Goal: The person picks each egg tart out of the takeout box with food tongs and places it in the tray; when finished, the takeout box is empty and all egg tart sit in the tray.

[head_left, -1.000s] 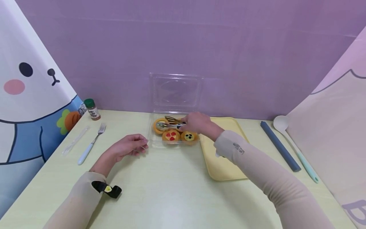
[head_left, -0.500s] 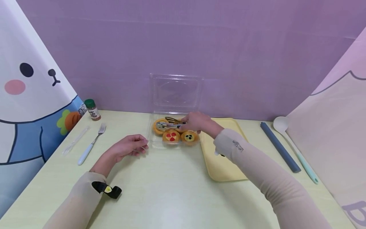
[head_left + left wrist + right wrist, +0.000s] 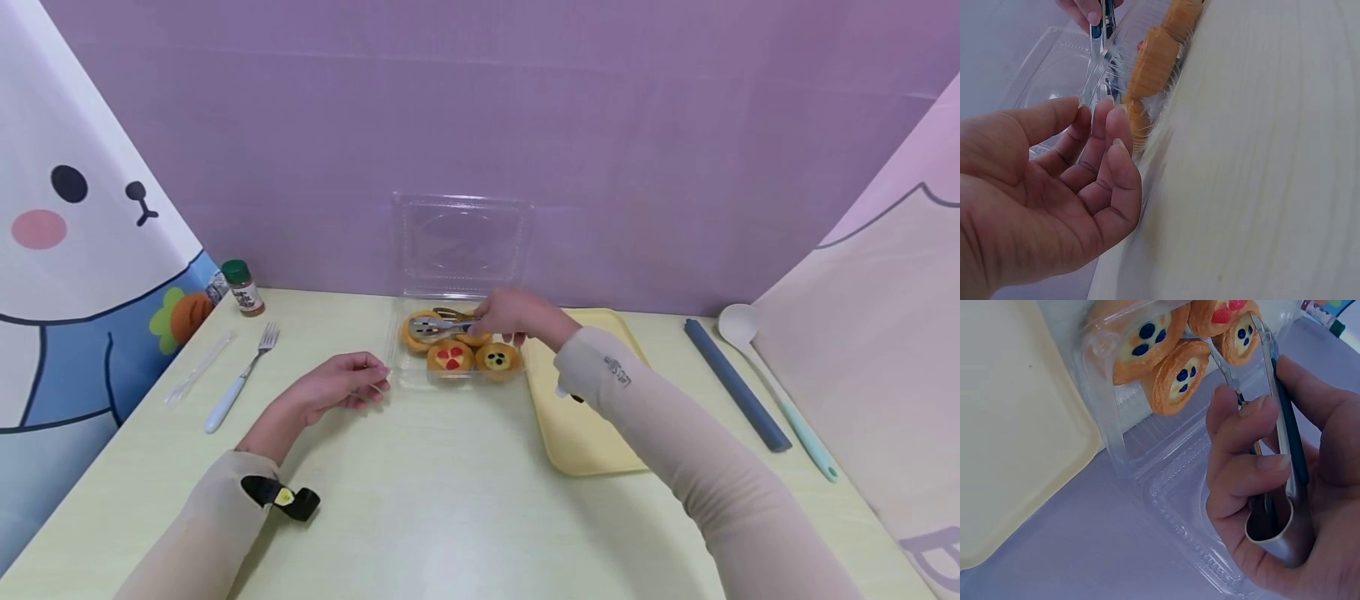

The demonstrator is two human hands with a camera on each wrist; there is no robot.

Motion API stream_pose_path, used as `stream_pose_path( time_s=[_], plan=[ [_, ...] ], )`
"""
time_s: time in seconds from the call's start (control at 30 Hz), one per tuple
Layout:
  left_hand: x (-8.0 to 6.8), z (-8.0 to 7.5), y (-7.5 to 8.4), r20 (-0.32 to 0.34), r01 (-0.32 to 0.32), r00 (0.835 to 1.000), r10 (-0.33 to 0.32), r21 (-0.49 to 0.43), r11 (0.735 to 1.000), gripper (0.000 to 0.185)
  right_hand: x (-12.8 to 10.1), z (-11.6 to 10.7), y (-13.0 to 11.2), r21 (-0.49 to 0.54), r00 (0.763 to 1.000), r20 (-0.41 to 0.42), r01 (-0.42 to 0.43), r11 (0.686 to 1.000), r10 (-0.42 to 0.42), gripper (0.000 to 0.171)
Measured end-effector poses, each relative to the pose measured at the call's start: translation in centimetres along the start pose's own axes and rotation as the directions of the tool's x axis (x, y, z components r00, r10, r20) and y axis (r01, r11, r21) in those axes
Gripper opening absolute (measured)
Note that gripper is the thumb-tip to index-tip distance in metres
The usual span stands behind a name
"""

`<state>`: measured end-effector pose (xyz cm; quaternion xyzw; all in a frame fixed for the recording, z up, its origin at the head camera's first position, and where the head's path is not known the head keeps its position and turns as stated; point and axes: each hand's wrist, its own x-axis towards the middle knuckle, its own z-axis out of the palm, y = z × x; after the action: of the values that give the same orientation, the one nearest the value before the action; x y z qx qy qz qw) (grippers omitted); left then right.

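Note:
A clear plastic container [image 3: 408, 379] with its lid [image 3: 463, 242] raised holds several tarts near the back of the table. My left hand [image 3: 341, 385] pinches the container's left rim between thumb and index finger, the other fingers loosely bent. With my right hand [image 3: 517, 317] I grip metal tongs [image 3: 1282, 431] with dark handles. Their two ends straddle the back-left tart [image 3: 1238, 339], which has dark berries; whether both touch it I cannot tell. In front sit a red-topped tart [image 3: 450, 358] and a dark-berry tart [image 3: 498, 359]. Another tart [image 3: 1179, 378] lies behind, partly under my right hand in the head view.
A yellow tray [image 3: 592, 433] lies right of the container, under my right forearm. Farther right are a dark blue bar [image 3: 735, 383] and a white spoon [image 3: 780, 392]. On the left are a fork [image 3: 243, 375], a clear plastic utensil [image 3: 198, 367] and a green-capped jar [image 3: 242, 287].
My right hand has shifted slightly left with the tongs, and the tongs' arms have drawn a little closer together around the back-left tart. My left hand stays at the container's rim.

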<state>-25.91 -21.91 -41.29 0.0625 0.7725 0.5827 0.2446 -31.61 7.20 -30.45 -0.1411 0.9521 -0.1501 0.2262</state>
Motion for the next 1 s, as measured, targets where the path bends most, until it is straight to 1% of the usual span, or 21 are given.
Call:
stream_pose_path(
  time_s=[0.1,0.23,0.4,0.6,0.87,1.0],
  plan=[
    [-0.01,0.04,0.03,-0.002,-0.001,1.0,0.001,0.0,1.0,0.033,0.05,0.03,0.05,0.011,1.0,0.0,0.001,1.0,-0.001,0.05],
    [-0.01,0.05,0.09,-0.005,-0.003,1.0,0.003,0.001,1.0,0.033,0.01,0.02,-0.14,-0.002,1.0,0.002,-0.007,1.0,0.007,0.05],
    [0.03,0.01,0.03,-0.004,-0.003,1.0,0.003,0.0,1.0,0.032,0.11,0.01,-0.21,-0.014,1.0,-0.001,0.005,1.0,-0.005,0.049],
    [0.08,-0.01,-0.08,0.0,-0.006,1.0,0.006,-0.006,1.0,0.032,0.35,-0.12,0.07,0.01,1.0,0.003,0.024,1.0,-0.024,0.045],
    [0.11,-0.06,-0.11,0.006,-0.012,1.0,0.012,-0.004,1.0,0.033,0.42,0.09,0.13,0.029,0.999,-0.034,-0.021,0.999,0.022,0.055],
    [0.14,-0.08,-0.11,0.006,-0.011,1.0,0.011,-0.003,1.0,0.034,0.43,0.13,0.35,0.033,0.999,-0.044,-0.012,0.999,0.014,0.057]
  ],
)
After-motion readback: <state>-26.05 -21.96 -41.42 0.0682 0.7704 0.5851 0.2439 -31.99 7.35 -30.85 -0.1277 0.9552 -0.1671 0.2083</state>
